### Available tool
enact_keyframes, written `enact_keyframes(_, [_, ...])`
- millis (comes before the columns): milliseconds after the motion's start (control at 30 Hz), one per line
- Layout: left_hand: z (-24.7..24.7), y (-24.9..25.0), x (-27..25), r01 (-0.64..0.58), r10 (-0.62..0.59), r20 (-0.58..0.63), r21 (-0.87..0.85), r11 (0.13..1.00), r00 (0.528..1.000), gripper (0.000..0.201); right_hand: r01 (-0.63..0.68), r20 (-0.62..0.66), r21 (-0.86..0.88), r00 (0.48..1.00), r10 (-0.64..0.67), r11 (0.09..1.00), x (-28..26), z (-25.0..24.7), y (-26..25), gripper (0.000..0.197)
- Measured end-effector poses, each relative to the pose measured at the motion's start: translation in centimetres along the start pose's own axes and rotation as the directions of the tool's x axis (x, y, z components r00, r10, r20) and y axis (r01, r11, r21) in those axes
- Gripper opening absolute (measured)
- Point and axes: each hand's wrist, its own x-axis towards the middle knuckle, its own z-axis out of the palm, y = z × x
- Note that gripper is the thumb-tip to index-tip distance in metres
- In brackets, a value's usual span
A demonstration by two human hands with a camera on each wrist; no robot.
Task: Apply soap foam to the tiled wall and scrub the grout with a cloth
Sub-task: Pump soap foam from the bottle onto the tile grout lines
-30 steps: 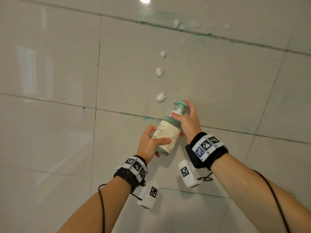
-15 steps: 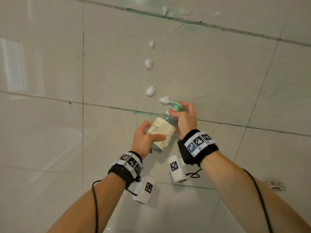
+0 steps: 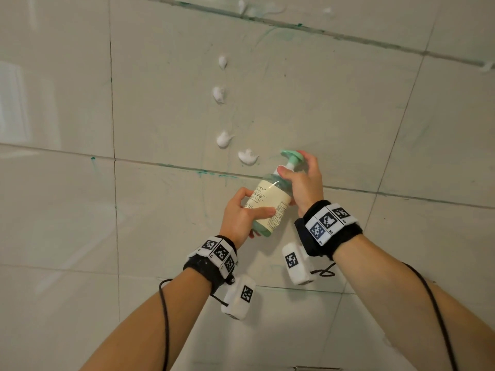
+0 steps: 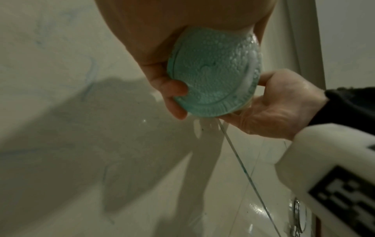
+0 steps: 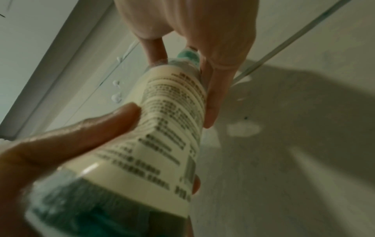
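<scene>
My left hand grips bottle; right hand clasps pump; foam blobs on wall.

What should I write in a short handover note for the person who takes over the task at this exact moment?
Left hand grips the lower body of the foam bottle. Right hand holds the bottle's neck, fingers at the green pump head.
Done: four foam dabs on the tiled wall, the lowest dab beside the nozzle, just above the stained grout line.
Left: more foam as needed, then scrub the grout. No cloth is in view.
</scene>
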Motion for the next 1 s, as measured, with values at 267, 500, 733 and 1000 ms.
enact_keyframes(267, [1.0, -0.1, 0.4, 0.013, -0.013, -0.029, 0.009, 1.000, 0.999, 0.032, -0.001, -0.023, -0.016, 1.000, 0.001, 1.000, 0.9, -1.4, 0.6, 0.034])
enact_keyframes(500, [2.3, -0.7, 0.2, 0.015, -0.015, 0.004, 0.020, 1.000, 1.000, 0.034, -0.004, -0.037, -0.049, 0.999, 0.002, 0.999, 0.6, -2.6, 1.3, 0.032])
enact_keyframes(733, [7.4, 0.3, 0.3, 0.017, -0.018, 0.037, 0.019, 1.000, 0.999, 0.032, 0.008, -0.064, -0.039, 0.998, -0.010, 0.999, 1.9, -7.7, 0.2, 0.050])
enact_keyframes(1000, [12.1, -0.3, 0.6, 0.034, -0.034, 0.018, -0.002, 0.999, 0.999, 0.031, 0.038, -0.088, -0.078, 0.995, -0.045, 0.996, 3.8, -11.6, 0.2, 0.041])
